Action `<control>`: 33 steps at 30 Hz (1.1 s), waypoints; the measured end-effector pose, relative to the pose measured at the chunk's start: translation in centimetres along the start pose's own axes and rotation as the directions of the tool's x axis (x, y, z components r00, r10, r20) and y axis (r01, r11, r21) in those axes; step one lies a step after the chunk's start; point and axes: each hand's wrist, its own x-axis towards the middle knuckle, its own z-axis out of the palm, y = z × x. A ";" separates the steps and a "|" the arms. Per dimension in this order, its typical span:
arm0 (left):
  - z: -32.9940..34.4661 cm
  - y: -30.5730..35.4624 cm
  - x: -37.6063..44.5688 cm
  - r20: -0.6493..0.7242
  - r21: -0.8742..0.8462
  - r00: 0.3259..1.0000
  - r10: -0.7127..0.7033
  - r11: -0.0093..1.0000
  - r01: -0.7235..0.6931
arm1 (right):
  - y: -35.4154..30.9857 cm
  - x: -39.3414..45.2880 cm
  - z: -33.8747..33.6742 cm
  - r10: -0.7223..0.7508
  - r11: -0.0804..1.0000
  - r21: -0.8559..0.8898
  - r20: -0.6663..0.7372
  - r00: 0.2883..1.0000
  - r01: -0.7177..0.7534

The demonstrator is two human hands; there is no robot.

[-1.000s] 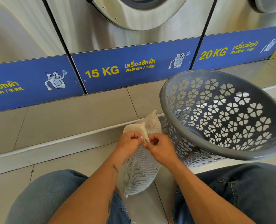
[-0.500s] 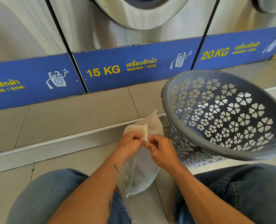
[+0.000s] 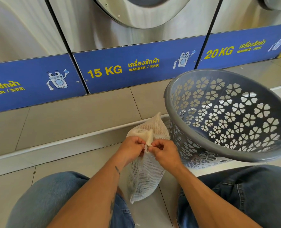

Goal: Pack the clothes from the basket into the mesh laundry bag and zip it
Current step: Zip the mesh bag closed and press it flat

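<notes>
Bag: the mesh laundry bag [image 3: 146, 171] lies on the floor tiles [image 3: 57, 163] between the knees, stuffed full, its top raised toward both hands so the zip is within reach.
Basket: the grey basket [image 3: 231, 116] sits tipped just right of the bag; no clothes show inside.
Left hand: the left hand [image 3: 133, 149] pinches the bag's top fabric, likely bracing it.
Right hand: the right hand [image 3: 165, 153] has fingertips pressed together at the zip end [image 3: 146, 148]; the pull itself is hidden.
</notes>
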 end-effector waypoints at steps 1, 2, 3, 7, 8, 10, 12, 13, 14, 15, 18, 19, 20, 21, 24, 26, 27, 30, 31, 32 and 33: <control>0.0 0.0 -0.1 0.006 0.000 1.000 -0.007 1.000 0.007 | 0.0 0.0 -0.1 0.006 1.000 0.012 -0.003 1.000 -0.006; 0.0 0.1 -0.1 0.017 -0.003 1.000 -0.012 1.000 0.012 | 0.0 0.1 -0.2 0.014 1.000 0.024 -0.011 1.000 -0.014; 0.0 0.2 -0.2 0.029 -0.003 1.000 -0.013 1.000 0.013 | 0.0 0.2 -0.3 0.026 0.999 0.037 -0.019 0.999 -0.026; 0.1 0.5 -0.4 0.039 0.008 0.999 -0.002 1.000 0.001 | -0.4 0.5 -0.8 0.064 0.994 0.084 -0.019 0.998 -0.063; 0.1 0.5 -0.4 0.035 0.013 0.999 -0.004 1.000 0.003 | -0.4 0.5 -0.8 0.066 0.994 0.090 -0.011 0.998 -0.065; -0.1 0.6 -0.5 0.036 0.027 0.999 -0.005 1.000 0.004 | -0.6 0.4 -0.7 0.067 0.993 0.092 0.005 0.998 -0.067; -0.1 0.4 -0.6 0.037 0.041 0.999 0.000 0.999 -0.001 | -0.7 0.4 -0.6 0.072 0.993 0.093 0.011 0.997 -0.073; -0.2 0.3 -0.7 0.034 0.043 0.999 0.006 0.999 -0.008 | -0.8 0.3 -0.5 0.073 0.992 0.098 0.012 0.997 -0.074; -0.2 0.2 -0.7 0.028 0.046 0.999 0.015 0.999 -0.016 | -0.9 0.3 -0.4 0.070 0.992 0.106 0.014 0.997 -0.071; -0.3 0.2 -0.8 0.023 0.051 0.999 0.024 0.998 -0.025 | -1.0 0.2 -0.3 0.066 0.991 0.114 0.020 0.998 -0.067; -0.8 0.1 -0.9 0.018 0.067 0.999 0.032 0.997 -0.033 | -1.3 0.2 -0.3 0.059 0.992 0.110 0.043 0.997 -0.063; -0.9 0.2 -1.0 0.018 0.077 0.999 0.031 0.997 -0.032 | -1.4 0.2 -0.4 0.058 0.993 0.101 0.055 0.997 -0.064; -1.0 0.2 -1.0 0.017 0.100 0.999 0.031 0.994 -0.033 | -1.5 0.3 -0.5 0.059 0.994 0.089 0.065 0.996 -0.065; -1.1 0.1 -1.1 0.015 0.142 0.999 0.037 0.989 -0.039 | -1.5 0.4 -0.5 0.062 0.995 0.076 0.075 0.995 -0.067; -1.0 -0.1 -1.4 0.023 0.312 0.998 0.057 0.948 -0.061 | -1.3 0.5 -0.5 0.073 0.995 0.060 0.091 0.993 -0.078; -0.9 -0.1 -1.5 0.024 0.368 0.997 0.067 0.927 -0.071 | -1.3 0.5 -0.4 0.084 0.993 0.077 0.099 0.992 -0.092; -1.0 -0.1 -1.4 0.019 0.374 0.997 0.074 0.924 -0.076 | -1.4 0.6 -0.3 0.090 0.991 0.093 0.104 0.990 -0.100; -1.0 -0.1 -1.5 -0.001 0.362 0.996 0.094 0.928 -0.088 | -1.4 0.8 -0.3 0.133 0.973 0.171 0.133 0.982 -0.155; -1.0 -0.3 -1.4 -0.011 0.354 0.995 0.101 0.931 -0.090 | -1.3 0.9 -0.2 0.158 0.961 0.206 0.150 0.976 -0.187; -0.9 -0.4 -1.4 -0.022 0.343 0.994 0.105 0.935 -0.091 | -1.3 1.0 -0.2 0.180 0.949 0.231 0.165 0.970 -0.216; -0.9 -0.5 -1.4 -0.032 0.318 0.994 0.105 0.944 -0.089 | -1.3 1.1 -0.2 0.196 0.942 0.239 0.176 0.965 -0.235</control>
